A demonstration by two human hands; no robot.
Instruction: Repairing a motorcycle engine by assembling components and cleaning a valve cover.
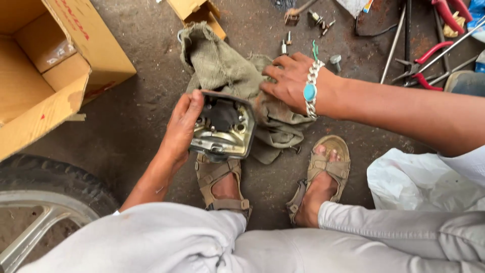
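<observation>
Wiping step: my left hand (179,129) grips engine cover (225,126); right hand (290,81), flat open, presses rag (222,65) at 1 o'clock; next needs rag bunched.

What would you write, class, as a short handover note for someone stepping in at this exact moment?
Left hand: grips the metal engine cover by its left edge, tilted, grimy inner side up, above the left sandal.
Right hand: flat on the olive rag, which lies crumpled on the concrete floor and reaches behind the cover.
Nearby: bolts, red-handled pliers, open cardboard box.
Done: cover is off and in hand.
Left: its inside is still dirty.
</observation>
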